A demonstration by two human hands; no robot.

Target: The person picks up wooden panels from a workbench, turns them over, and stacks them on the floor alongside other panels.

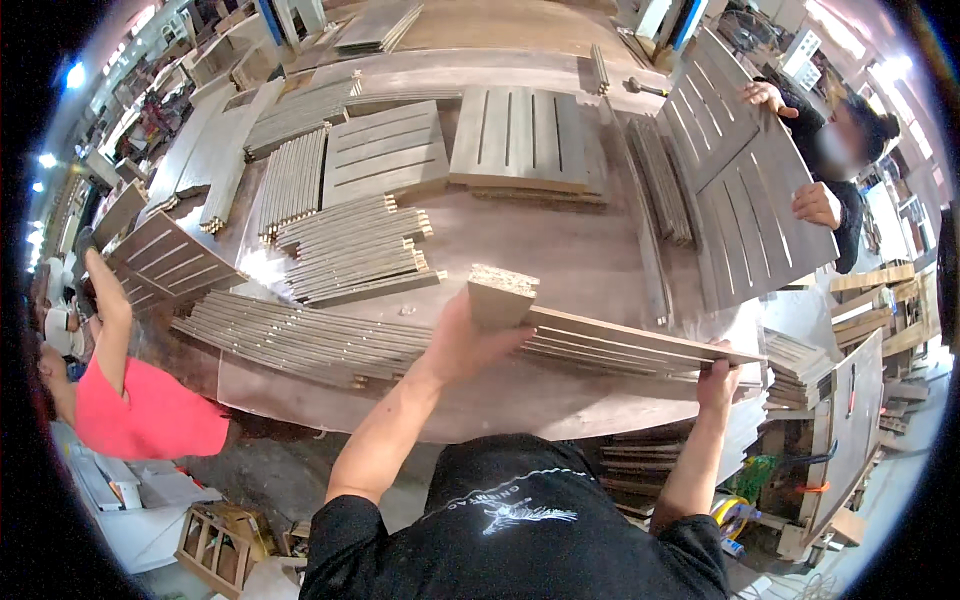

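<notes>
My left hand (465,340) is closed around a grey wood-grain strip (500,305), whose raw chipboard end points up. Its fingers also lie against the left end of a slotted panel (630,338), tilted so that it shows nearly edge-on. At the other end of that panel, my right hand (718,382) grips the edge with the thumb near the corner. Whether the strip and the panel touch is hidden by my left hand. Just left of my left hand lies a fanned row of narrow strips (300,335) on the worktable (540,250).
Stacked strips (350,245) and slotted panels (518,135) cover the table's far left and middle. A co-worker (840,150) at the right holds a large slotted panel (750,180) upright. Another person in a pink shirt (150,410) stands at the left beside a tilted slotted panel (170,260).
</notes>
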